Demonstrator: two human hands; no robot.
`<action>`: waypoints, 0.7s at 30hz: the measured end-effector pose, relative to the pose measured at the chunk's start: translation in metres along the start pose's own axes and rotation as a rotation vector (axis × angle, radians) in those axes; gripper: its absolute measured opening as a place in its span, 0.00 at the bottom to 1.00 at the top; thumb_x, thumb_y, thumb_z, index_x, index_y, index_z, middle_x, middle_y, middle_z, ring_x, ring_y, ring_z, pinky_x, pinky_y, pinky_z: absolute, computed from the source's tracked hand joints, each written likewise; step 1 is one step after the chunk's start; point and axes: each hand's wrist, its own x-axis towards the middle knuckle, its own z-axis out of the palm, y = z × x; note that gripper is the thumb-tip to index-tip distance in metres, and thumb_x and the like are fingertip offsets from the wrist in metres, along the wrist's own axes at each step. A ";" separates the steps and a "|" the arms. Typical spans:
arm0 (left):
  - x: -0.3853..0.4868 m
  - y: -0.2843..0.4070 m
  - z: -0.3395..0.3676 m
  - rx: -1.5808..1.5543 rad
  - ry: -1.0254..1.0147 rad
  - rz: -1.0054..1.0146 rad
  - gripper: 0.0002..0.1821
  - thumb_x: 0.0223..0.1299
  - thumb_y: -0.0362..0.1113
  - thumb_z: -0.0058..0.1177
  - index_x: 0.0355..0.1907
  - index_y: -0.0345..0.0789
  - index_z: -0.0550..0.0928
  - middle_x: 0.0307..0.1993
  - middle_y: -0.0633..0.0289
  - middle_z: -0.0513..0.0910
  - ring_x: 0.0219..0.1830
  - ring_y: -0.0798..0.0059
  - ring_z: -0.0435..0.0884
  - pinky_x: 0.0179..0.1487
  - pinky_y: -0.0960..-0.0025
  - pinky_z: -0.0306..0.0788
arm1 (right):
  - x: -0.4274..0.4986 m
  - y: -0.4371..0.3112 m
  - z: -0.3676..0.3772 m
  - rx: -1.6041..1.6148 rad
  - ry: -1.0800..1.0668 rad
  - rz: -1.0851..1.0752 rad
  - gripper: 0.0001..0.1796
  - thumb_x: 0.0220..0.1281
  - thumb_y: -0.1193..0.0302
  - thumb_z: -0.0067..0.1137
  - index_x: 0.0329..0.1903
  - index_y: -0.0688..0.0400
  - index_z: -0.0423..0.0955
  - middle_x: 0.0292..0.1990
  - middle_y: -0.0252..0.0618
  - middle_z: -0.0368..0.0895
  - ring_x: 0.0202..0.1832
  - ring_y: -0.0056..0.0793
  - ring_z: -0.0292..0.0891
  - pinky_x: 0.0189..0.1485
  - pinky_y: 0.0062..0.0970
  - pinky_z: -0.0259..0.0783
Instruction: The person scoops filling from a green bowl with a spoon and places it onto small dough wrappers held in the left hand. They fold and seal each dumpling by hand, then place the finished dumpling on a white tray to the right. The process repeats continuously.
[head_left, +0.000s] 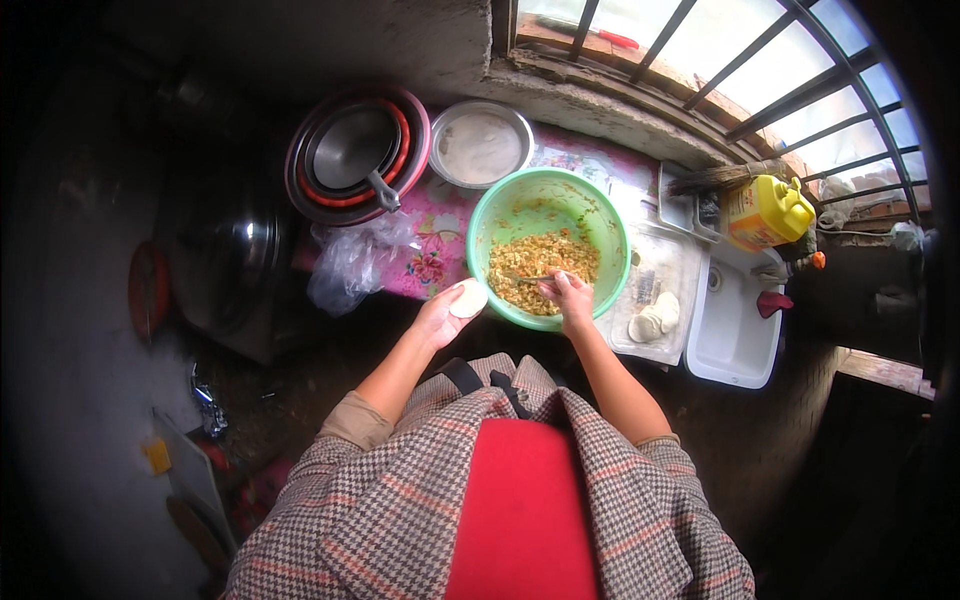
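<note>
A flat round of pale dough (469, 298) lies on the fingers of my left hand (441, 319), which holds it beside the rim of a green plastic basin (474, 251). Inside the basin is a chopped, orange-flecked filling (544, 255), spread over the bottom. My right hand (570, 296) reaches over the basin's near side and grips a thin metal utensil (534, 279). Its tip is in the filling, so its exact kind cannot be told. Several more dough rounds (654, 319) lie overlapping on a clear plastic tray lid (622, 336) to the right.
Nested basins with a pan (352, 154) stand at the back left, beside a metal bowl of flour-like powder (480, 146). A crumpled plastic bag (349, 270) hangs at the table edge. To the right are a white sink (739, 322), a yellow jug (765, 214) and a straw brush (716, 178).
</note>
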 end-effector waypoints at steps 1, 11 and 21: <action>-0.001 0.002 0.005 0.005 -0.008 -0.003 0.21 0.77 0.36 0.43 0.65 0.26 0.71 0.60 0.46 0.78 0.61 0.57 0.79 0.66 0.56 0.75 | 0.000 -0.004 -0.001 0.058 0.008 0.026 0.14 0.76 0.70 0.52 0.52 0.69 0.77 0.41 0.49 0.85 0.41 0.33 0.85 0.46 0.28 0.84; 0.018 0.014 0.078 -0.131 -0.048 -0.163 0.27 0.80 0.41 0.26 0.70 0.23 0.60 0.67 0.39 0.69 0.68 0.46 0.71 0.73 0.46 0.65 | -0.062 -0.071 0.008 -0.058 -0.155 -0.289 0.17 0.76 0.68 0.53 0.56 0.69 0.76 0.48 0.47 0.84 0.49 0.32 0.83 0.57 0.30 0.79; 0.050 0.013 0.134 -0.154 -0.141 -0.240 0.28 0.80 0.44 0.20 0.68 0.25 0.64 0.66 0.43 0.72 0.68 0.46 0.71 0.74 0.46 0.62 | -0.117 -0.095 -0.008 -1.180 -0.380 -1.244 0.22 0.57 0.81 0.62 0.56 0.60 0.78 0.55 0.46 0.82 0.52 0.44 0.82 0.53 0.35 0.79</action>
